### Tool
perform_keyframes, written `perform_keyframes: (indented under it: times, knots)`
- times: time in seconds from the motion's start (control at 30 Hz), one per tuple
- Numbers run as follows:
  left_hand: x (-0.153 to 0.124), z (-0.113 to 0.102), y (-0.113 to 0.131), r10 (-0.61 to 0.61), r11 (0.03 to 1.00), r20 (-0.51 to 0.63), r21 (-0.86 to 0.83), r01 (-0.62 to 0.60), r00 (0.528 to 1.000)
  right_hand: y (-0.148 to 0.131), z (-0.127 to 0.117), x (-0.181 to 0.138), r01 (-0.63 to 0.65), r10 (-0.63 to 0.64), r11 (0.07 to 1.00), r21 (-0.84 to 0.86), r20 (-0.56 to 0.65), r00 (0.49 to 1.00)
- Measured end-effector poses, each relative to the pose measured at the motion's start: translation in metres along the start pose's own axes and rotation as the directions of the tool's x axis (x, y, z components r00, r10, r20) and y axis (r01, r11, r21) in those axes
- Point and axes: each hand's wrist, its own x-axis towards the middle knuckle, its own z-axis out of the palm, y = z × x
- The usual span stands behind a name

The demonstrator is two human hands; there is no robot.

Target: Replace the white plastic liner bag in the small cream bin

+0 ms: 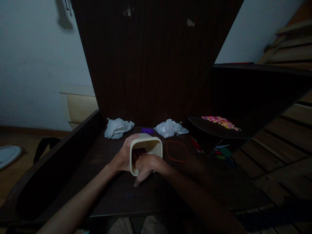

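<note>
A cream plastic container (pixel 158 148) lies tipped on its side on the dark wooden surface, its mouth facing me. My left hand (pixel 125 154) is wrapped around its left side and holds it. Inside the mouth are the stretched fingers of my right hand (pixel 143 165), near the inner left wall, while its thumb stays outside below the rim. Past those fingers the inside is dark, and I cannot make out whether they touch anything there. A thin reddish-brown rounded-square ring (pixel 177 151) lies flat to the right of the container.
Crumpled pale plastic bags lie behind the container, one at left (pixel 118 128) and one at right (pixel 169 128). Between them is a purple piece (pixel 147 130). Small pink and yellow bits (pixel 220 122) cover a dark shelf at right. A raised side board (pixel 60 156) borders the left.
</note>
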Motion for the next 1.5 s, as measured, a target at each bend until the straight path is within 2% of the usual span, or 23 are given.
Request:
perform_keyframes:
  times: [0.07, 0.13, 0.2, 0.3, 0.53, 0.67, 0.77, 0.97, 1.1, 1.2, 1.33, 1.4, 1.5]
  knots:
    - [0.0, 0.0, 0.001, -0.017, 1.0, -0.004, -0.005, 0.017, 1.0, -0.002, 0.0, -0.007, 0.078, -0.078, 0.997, 0.006, 0.001, 0.997]
    - [0.0, -0.002, 0.0, -0.06, 0.998, 0.007, -0.002, 0.06, 0.998, -0.004, 0.004, -0.015, 0.142, -0.139, 0.99, 0.014, -0.127, 0.982]
    - [-0.001, -0.003, -0.004, -0.08, 0.997, 0.018, -0.003, 0.08, 0.997, -0.007, 0.01, -0.025, 0.177, -0.169, 0.984, 0.006, -0.278, 0.946]
    - [-0.004, -0.005, -0.013, -0.025, 1.0, 0.029, -0.003, 0.025, 0.999, -0.011, 0.018, -0.041, 0.198, -0.18, 0.98, 0.006, -0.384, 0.906]
    - [-0.006, -0.009, -0.017, 0.009, 0.999, 0.098, 0.033, -0.013, 0.995, -0.015, 0.031, -0.089, 0.097, -0.104, 0.995, -0.039, -0.421, 0.901]
    - [0.0, -0.009, -0.011, 0.004, 0.998, 0.101, 0.062, -0.01, 0.995, -0.011, 0.048, -0.104, 0.005, -0.057, 0.995, -0.098, -0.541, 0.839]
    - [0.004, -0.009, -0.009, 0.023, 0.998, 0.082, 0.059, -0.028, 0.996, -0.006, 0.058, -0.096, -0.081, -0.031, 0.985, -0.155, -0.611, 0.791]
    - [0.009, -0.011, -0.006, -0.028, 0.999, 0.063, -0.026, 0.029, 0.998, 0.008, 0.067, -0.058, -0.175, -0.058, 0.93, -0.324, -0.599, 0.799]
    - [0.007, -0.011, -0.006, -0.037, 0.998, 0.081, -0.038, 0.04, 0.996, 0.017, 0.077, -0.041, -0.153, -0.113, 0.934, -0.324, -0.671, 0.733]
    - [0.004, -0.011, -0.006, -0.055, 0.998, 0.095, -0.013, 0.057, 0.994, 0.016, 0.081, -0.037, -0.158, -0.072, 0.95, -0.268, -0.683, 0.727]
    - [0.001, -0.012, -0.005, -0.116, 0.993, 0.02, 0.038, 0.115, 0.993, 0.005, 0.071, -0.039, -0.18, 0.081, 0.979, -0.095, -0.631, 0.772]
    - [0.001, -0.012, -0.003, -0.093, 0.995, -0.02, 0.043, 0.093, 0.995, 0.0, 0.066, -0.04, -0.184, 0.149, 0.983, 0.004, -0.61, 0.778]
    - [0.001, -0.008, 0.002, -0.052, 0.998, -0.033, 0.031, 0.053, 0.998, -0.006, 0.06, -0.036, -0.161, 0.205, 0.979, 0.127, -0.617, 0.76]
